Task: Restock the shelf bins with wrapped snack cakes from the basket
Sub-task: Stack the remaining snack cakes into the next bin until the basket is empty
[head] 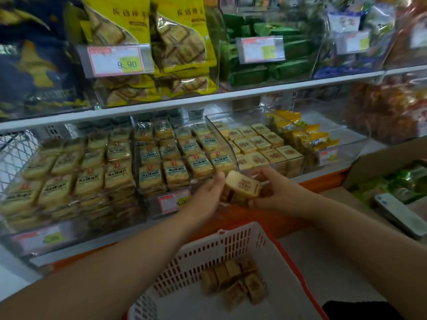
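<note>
A white slotted basket (233,243) sits low in the middle of the view, with several wrapped snack cakes (233,280) lying on its bottom. Both hands are raised in front of the lower shelf. My right hand (275,190) grips a wrapped tan snack cake (242,184) with a brown print on top. My left hand (208,192) holds the same cake from its left side; more wrapped cakes seem stacked under it. Just behind stands a clear shelf bin (300,168) with rows of matching cakes (256,146).
Clear bins (147,204) to the left hold larger wrapped cakes, with price tags on their fronts. Yellow packets (307,135) fill the bin's right part. The upper shelf (208,98) carries yellow and green packs. A cardboard box (379,160) and a phone (399,213) lie at the right.
</note>
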The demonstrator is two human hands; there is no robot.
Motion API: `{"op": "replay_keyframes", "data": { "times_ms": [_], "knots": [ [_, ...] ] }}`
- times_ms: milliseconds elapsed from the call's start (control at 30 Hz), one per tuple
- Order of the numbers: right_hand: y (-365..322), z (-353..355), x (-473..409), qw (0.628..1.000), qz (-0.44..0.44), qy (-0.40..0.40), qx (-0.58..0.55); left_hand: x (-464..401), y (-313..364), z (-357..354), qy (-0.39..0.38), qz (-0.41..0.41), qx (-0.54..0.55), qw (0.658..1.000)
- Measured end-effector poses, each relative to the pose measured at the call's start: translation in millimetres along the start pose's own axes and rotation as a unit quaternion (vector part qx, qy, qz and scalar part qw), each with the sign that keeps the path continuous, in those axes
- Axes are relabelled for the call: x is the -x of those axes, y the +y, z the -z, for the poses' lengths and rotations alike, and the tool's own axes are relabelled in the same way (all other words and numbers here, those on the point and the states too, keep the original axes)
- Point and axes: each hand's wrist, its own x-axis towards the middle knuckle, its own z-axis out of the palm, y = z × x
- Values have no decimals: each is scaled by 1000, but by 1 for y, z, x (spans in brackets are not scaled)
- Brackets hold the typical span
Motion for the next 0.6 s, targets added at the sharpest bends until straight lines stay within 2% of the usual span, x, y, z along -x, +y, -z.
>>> {"op": "replay_keyframes", "data": {
  "times_ms": [67,100,133,167,233,300,367,467,600],
  "knots": [
    [-2,17,-12,998,9,55,-41,-10,7,6,67,-72,-40,994],
    [-1,25,-20,995,12,86,-49,-16,7,9,103,-124,-95,982],
    [0,31,-27,992,12,119,-51,-23,6,11,134,-183,-192,955],
    [3,36,-36,987,7,151,-53,-31,4,13,156,-236,-301,911],
    [11,41,-56,977,-19,207,-45,-46,-2,13,146,-300,-456,825],
    [16,44,-81,968,-54,245,11,-57,-4,11,101,-294,-531,788],
    [15,46,-108,959,-78,262,72,-67,-10,7,76,-268,-573,771],
    [16,46,-147,953,-89,279,79,-75,-19,1,99,-262,-625,729],
    [26,56,-185,962,-111,233,86,-79,-25,0,121,-280,-647,699]
  ]
}}
